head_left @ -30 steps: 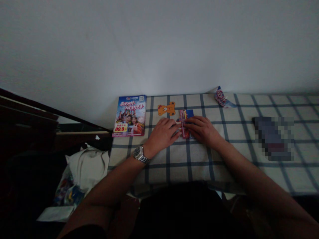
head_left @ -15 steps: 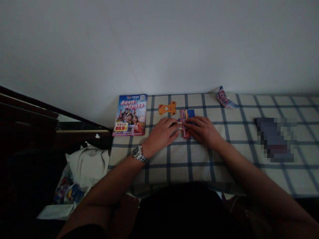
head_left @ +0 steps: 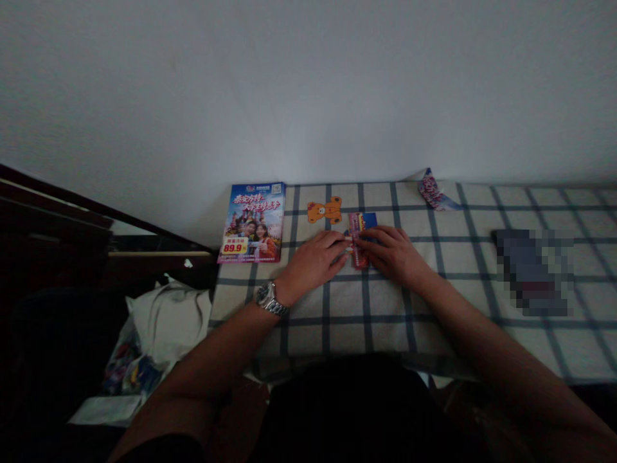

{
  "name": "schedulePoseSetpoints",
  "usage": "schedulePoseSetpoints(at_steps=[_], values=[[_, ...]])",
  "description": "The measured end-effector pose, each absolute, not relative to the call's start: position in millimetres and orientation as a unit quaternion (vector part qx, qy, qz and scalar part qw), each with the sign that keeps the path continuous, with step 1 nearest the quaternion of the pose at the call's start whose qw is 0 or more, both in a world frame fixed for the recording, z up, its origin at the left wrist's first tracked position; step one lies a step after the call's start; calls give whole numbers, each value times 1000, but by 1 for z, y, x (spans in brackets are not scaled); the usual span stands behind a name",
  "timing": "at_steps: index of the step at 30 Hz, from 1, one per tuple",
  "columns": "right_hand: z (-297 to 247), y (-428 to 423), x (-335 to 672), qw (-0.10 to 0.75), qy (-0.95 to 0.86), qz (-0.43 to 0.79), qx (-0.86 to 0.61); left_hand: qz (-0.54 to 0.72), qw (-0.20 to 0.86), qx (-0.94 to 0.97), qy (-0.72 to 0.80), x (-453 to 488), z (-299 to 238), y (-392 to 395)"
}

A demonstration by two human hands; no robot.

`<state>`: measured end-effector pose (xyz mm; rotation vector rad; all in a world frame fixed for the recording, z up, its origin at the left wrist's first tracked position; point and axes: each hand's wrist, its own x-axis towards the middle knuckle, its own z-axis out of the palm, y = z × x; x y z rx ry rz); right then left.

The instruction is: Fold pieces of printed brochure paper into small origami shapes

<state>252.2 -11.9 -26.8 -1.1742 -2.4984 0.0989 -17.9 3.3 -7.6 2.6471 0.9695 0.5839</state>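
A small folded paper flyer (head_left: 360, 258), printed in pink, blue and yellow, lies on the checked cloth in front of me. At its left edge, the fingertips of my left hand (head_left: 315, 258) are closed on the paper. My right hand (head_left: 396, 254) covers the flyer's right half, its bent fingers pressed on the paper close to the left fingertips. Between the two hands a strip of the print shows. How the layers lie under my fingers is hidden.
A stack of flyers (head_left: 253, 241) lies at the table's left end, beside an orange bear cutout (head_left: 324, 211). A curled printed paper piece (head_left: 436, 196) rests by the wall. Farther right is a dark, pixelated flat object (head_left: 523, 267). White bags (head_left: 168, 315) sit low on the left.
My left fingertips have shifted very slightly on the paper's left edge. Otherwise the hands and the folded flyer stay in the same place.
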Motion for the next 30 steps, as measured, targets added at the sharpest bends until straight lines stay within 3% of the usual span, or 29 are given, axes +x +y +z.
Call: schedulePoseSetpoints(at_steps=[17,30], values=[[-27,-12,253,193,-888,41,-416,170,52,930,321,-16,-9,3],[-25,-9,257,236,-880,80,-405,158,57,928,334,-12,-10,2]])
